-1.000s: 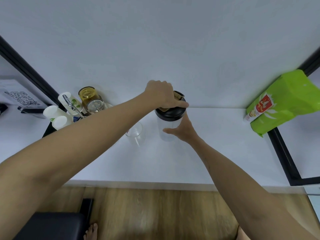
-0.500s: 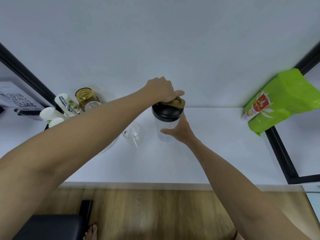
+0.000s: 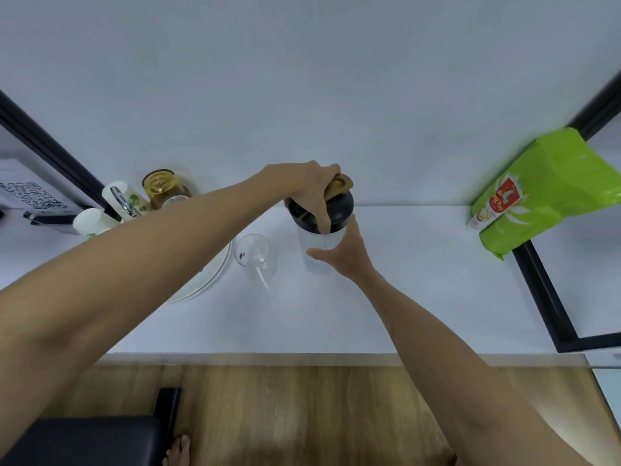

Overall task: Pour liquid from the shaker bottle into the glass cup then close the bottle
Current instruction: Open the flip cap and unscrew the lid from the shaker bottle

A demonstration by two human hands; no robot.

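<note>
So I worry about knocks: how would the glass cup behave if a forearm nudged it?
The glass cup looks thin-walled and clear, so probably light and breakable. It stands upright and free on the smooth white table, so it may slide or tip.

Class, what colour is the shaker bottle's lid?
Black lid, with a gold-brown flip cap; head view.

Your left hand point(image 3: 311, 190) has turned over the shaker bottle's black lid point(image 3: 331, 210): the fingers that lay across the top half a second ago now reach down its near side, thumb at the rim. The gold flip cap point(image 3: 339, 186) now shows behind your knuckles.
</note>
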